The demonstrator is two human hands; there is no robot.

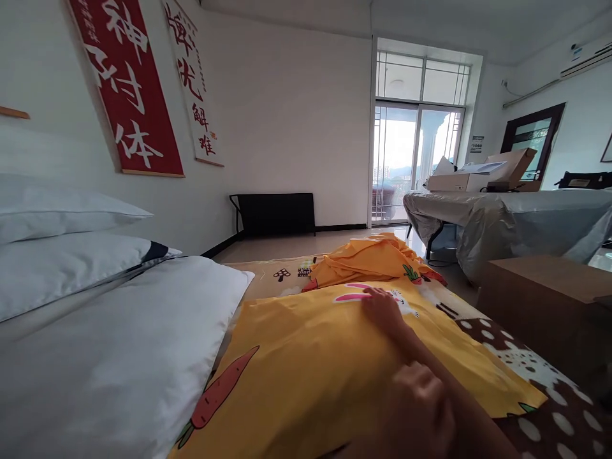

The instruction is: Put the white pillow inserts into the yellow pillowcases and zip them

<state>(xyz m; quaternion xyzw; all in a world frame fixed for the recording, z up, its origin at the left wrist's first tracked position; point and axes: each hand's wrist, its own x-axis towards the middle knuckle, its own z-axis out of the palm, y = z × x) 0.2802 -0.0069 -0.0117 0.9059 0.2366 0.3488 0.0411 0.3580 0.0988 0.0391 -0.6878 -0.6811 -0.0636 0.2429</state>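
Note:
A yellow pillowcase (306,357) with a carrot and a rabbit printed on it lies spread out in front of me. My right hand (382,309) rests on its far part, over the rabbit print, with the fingers stretched out to the left. Closer to me, my left hand (421,405) is above the cloth beside my right forearm. It is blurred, its fingers look curled in, and anything inside them is hidden. Beyond the pillowcase is a crumpled heap of orange-yellow cloth (363,258).
White pillows (157,344) are stacked on the left. Brown patterned bedding (567,427) shows underneath. At right are a cardboard box (545,306) and a plastic-covered table (535,207) with an opened carton (468,178). A black folded frame (277,213) stands by the far wall.

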